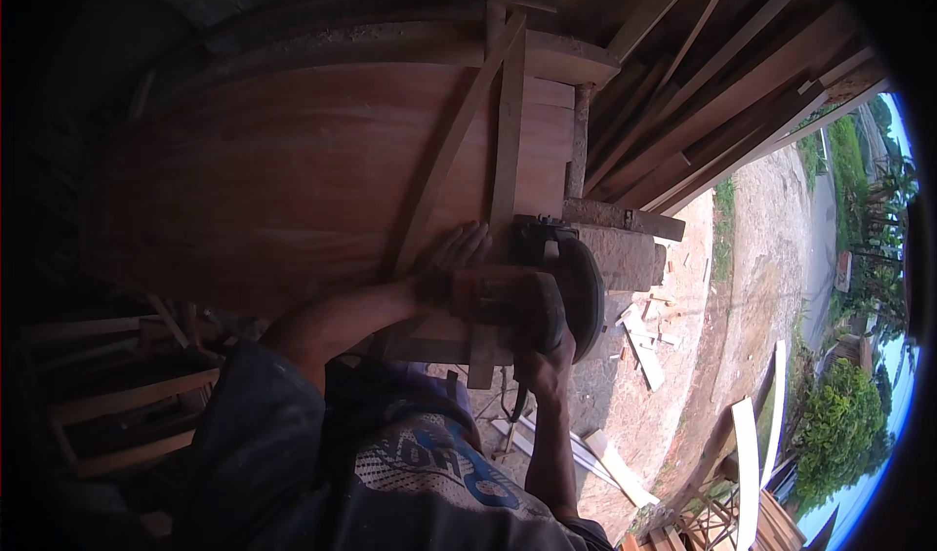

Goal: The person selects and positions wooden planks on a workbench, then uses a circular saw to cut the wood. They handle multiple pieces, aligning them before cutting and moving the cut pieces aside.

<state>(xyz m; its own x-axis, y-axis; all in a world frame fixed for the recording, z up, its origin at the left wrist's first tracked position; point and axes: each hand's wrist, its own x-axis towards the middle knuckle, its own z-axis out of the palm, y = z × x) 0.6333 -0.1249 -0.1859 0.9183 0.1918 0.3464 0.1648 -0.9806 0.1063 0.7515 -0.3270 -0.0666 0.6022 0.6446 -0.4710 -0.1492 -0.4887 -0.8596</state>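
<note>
A circular saw [503, 295] with a dull reddish body and a dark round guard sits at the right end of a wide reddish-brown wooden panel [293, 161]. My right hand [545, 361] is wrapped round its rear handle. Just left of the saw, my left hand [457, 248] lies on the panel with its fingers stretched out, beside two narrow wooden strips. One strip [508, 131] runs straight toward me and under the saw; the other strip [449, 156] slants across the panel to the left and meets it at the far end. The saw's blade is hidden.
Long boards [722, 112] are stacked at the far right. Wood offcuts [644, 346] litter the sunlit ground beyond the bench's right end. Pale planks [615, 468] lie low at the right, near my right forearm. A wooden frame [137, 405] stands in shadow at the lower left.
</note>
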